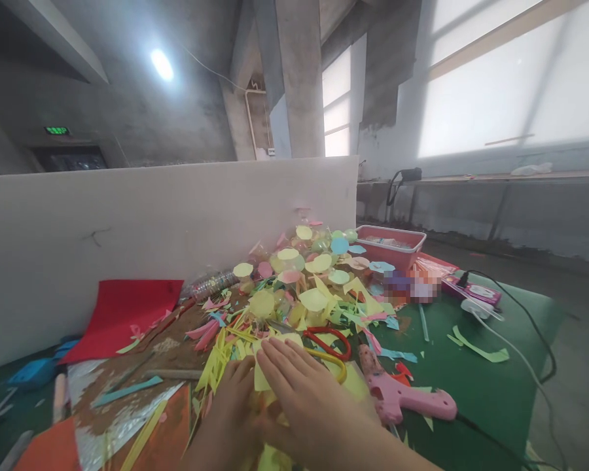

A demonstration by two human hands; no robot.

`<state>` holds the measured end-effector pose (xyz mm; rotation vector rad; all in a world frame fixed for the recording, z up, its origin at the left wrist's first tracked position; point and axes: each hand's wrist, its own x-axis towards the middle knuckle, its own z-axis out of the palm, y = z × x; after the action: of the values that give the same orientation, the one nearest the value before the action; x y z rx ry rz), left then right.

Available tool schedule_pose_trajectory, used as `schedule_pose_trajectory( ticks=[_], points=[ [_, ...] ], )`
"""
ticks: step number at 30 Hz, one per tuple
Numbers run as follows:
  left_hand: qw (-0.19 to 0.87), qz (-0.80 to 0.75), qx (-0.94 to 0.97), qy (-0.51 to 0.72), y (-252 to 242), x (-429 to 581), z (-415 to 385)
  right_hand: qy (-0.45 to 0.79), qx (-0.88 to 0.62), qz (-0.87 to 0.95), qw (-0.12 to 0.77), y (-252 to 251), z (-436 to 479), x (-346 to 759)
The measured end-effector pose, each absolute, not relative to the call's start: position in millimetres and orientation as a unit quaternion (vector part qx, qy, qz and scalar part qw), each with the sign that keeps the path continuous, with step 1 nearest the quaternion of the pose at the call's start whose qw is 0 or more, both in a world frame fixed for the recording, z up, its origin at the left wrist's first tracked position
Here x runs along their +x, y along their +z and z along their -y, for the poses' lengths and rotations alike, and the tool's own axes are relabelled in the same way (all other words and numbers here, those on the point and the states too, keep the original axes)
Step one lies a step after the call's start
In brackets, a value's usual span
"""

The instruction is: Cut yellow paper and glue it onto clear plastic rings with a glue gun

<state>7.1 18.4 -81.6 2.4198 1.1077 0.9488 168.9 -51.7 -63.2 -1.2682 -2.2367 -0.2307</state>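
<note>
Both hands rest low in the middle of the head view on a heap of paper scraps. My right hand [299,386] lies flat, fingers stretched out over a yellow paper piece [261,378]. My left hand [230,409] sits just left of it, fingers curled down onto the same yellow paper, partly covered by the right hand. Red-and-yellow-handled scissors [330,345] lie just beyond the right fingertips. A pink glue gun [397,396] lies to the right of the right hand.
A pile of coloured paper circles and strips [304,275] fills the table's middle. A red sheet [122,307] leans on the white partition [167,216]. A pink tray [391,243], a white cable [510,347] and green mat [471,386] lie right.
</note>
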Motion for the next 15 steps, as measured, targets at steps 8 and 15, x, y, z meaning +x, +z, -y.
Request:
schedule_pose_trajectory(
  ticks=[8, 15],
  points=[
    [0.169, -0.394, 0.854, 0.293, -80.1, 1.1, -16.9, -0.059, -0.484, 0.828, 0.276, -62.8, 49.4, 171.5],
    [0.225, -0.440, 0.816, 0.300, -83.0, 1.6, -16.6, -0.081, -0.473, 0.827, 0.292, -58.3, 50.4, 172.6]
  ],
)
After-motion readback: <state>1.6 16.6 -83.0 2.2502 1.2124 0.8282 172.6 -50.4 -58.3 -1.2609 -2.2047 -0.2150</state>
